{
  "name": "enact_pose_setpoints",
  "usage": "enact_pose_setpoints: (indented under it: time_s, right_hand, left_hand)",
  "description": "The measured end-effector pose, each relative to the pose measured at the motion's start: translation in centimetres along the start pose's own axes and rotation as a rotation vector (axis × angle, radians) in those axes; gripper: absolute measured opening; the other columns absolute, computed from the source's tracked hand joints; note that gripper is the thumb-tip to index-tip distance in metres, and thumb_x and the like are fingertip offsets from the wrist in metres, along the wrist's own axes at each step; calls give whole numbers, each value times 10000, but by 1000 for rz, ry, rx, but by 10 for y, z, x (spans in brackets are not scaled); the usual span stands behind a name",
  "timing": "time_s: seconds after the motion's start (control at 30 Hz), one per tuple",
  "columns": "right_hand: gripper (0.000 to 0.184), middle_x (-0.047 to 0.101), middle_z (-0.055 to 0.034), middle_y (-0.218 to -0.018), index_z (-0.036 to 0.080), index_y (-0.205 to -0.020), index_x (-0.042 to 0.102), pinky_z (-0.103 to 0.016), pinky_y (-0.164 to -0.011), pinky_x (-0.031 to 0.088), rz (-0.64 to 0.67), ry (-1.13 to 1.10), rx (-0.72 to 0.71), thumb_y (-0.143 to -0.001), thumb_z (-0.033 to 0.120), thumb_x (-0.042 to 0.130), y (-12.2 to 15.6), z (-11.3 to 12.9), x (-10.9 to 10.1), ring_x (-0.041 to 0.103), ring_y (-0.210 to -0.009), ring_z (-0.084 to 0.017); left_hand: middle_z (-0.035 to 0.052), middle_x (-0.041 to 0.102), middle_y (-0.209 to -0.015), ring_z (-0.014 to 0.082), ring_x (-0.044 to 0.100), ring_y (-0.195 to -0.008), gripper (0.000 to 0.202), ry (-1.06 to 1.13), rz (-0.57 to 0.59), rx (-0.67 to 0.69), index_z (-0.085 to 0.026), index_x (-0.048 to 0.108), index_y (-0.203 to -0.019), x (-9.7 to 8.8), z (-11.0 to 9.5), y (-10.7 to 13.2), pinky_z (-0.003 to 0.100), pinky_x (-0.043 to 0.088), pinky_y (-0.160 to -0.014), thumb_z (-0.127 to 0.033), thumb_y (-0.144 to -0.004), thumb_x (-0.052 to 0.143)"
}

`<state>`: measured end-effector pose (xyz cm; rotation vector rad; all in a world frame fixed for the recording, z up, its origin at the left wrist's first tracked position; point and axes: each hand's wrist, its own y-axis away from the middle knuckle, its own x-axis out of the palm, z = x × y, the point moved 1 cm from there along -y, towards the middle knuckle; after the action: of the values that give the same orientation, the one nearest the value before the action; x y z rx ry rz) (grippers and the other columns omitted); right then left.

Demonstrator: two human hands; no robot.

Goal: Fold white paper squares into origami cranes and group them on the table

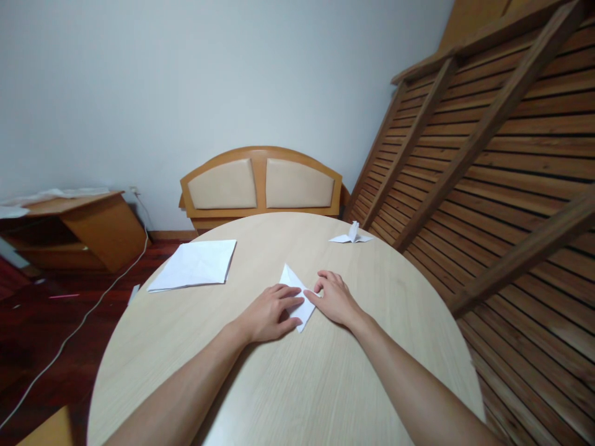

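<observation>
A small folded sheet of white paper (304,313) lies on the table with one point facing away from me and one toward me. Across its left side, my left hand (273,311) rests with fingers spread and slightly bent, pressing the paper down. My right hand (338,299) is at the right corner, thumb on the paper's edge and index finger curled close to it. The other right fingers are bent. Both hands partly cover the paper, so some of its folds are hidden.
The round wooden table (260,396) bears a stack of white paper (195,265) at the left and a folded paper crane (352,235) at the far right. Beyond stands a padded headboard (261,179). Wooden slats (465,161) lean at the right; a white cable (95,306) crosses the floor.
</observation>
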<state>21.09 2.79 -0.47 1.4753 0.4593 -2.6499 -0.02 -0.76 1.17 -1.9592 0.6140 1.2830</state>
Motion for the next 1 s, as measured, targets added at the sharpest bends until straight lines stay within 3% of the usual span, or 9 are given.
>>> enact_pose_setpoints:
  time_s: [0.13, 0.3, 0.67, 0.73, 0.87, 1.0]
  right_hand:
    - [291, 543, -129, -1381, 198, -770, 653, -456, -1092, 321, 9, 48, 5, -834, 482, 655, 1, 3, -3, 411, -1339, -302]
    - [301, 589, -158, -1333, 192, -721, 654, -493, -1084, 324, -32, 123, -19, -836, 470, 659, 2, 4, -9, 446, -1312, -331]
    - [249, 606, -136, -1296, 197, -726, 652, -470, -1061, 351, -10, -5, -31, -852, 412, 657, -1, 1, -3, 488, -1271, -299]
    - [241, 637, -131, -1223, 197, -729, 645, -439, -1027, 382, -29, -16, -54, -865, 396, 640, -1, 3, -3, 525, -1211, -284]
    - [196, 693, -73, -887, 209, -747, 633, -356, -865, 449, -68, -43, -76, -877, 355, 618, -2, 7, -6, 602, -968, -241]
    - [307, 693, -42, -761, 214, -724, 644, -321, -776, 447, -68, -120, -100, -925, 430, 557, -2, 12, -10, 619, -823, -216]
  left_hand:
    - [110, 577, -1357, 304, 530, -1198, 439, -10, 32, -2, -225, 610, -1266, -5, -5, -2, 465, 423, -1030, -479, -909, 576]
    - [111, 586, -1348, 303, 536, -1178, 423, -23, 37, -18, -221, 599, -1266, -5, -8, -2, 460, 437, -995, -452, -913, 558]
    - [86, 527, -1458, 318, 474, -1308, 460, -21, 74, -16, -223, 541, -1330, -3, -9, -1, 499, 392, -1054, -389, -902, 562]
    - [90, 491, -1490, 311, 446, -1354, 468, -35, 95, -9, -224, 499, -1375, -3, -9, -1, 505, 380, -1065, -379, -934, 518]
    - [108, 432, -1530, 293, 401, -1407, 459, -54, 115, 0, -230, 434, -1432, -1, -8, -1, 508, 378, -1063, -330, -983, 425]
    - [116, 465, -1506, 296, 384, -1421, 450, -42, 97, -2, -239, 462, -1416, 1, -6, 0, 512, 374, -1075, -337, -977, 440]
